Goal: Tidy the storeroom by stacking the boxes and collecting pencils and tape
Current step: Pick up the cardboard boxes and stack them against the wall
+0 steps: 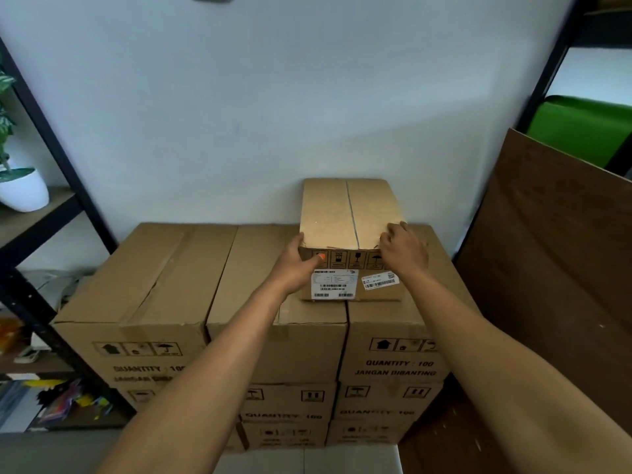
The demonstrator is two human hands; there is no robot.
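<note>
Two hands are on one small box (349, 230), which sits on top of the stacked cartons (191, 278) at their back right corner, its far end close against the white wall (239, 114). Its long axis runs away from me toward that wall, and the near short face with the white shipping label (333, 284) looks straight at me.

My left hand (294, 265) grips the near left corner: the thumb lies across the front face by the handling symbols, and the fingers (298, 239) wrap round onto the left side, where I cannot see their tips. My right hand (403, 249) is on the near right corner, fingers curled over the top edge and touching the flap. Both hands are closed on the box, not spread flat. Neither is clearly nearer; they bracket the near end about evenly.

I judge the box is being settled into place on the stack, so the next move turns on pushing along its long axis, straight away from me, or squaring it with the carton edges below. Whether its base rests fully flat I cannot tell. No pencils or tape that I can make out here; the dark shelf (41, 336) at the left holds blurred clutter.
</note>
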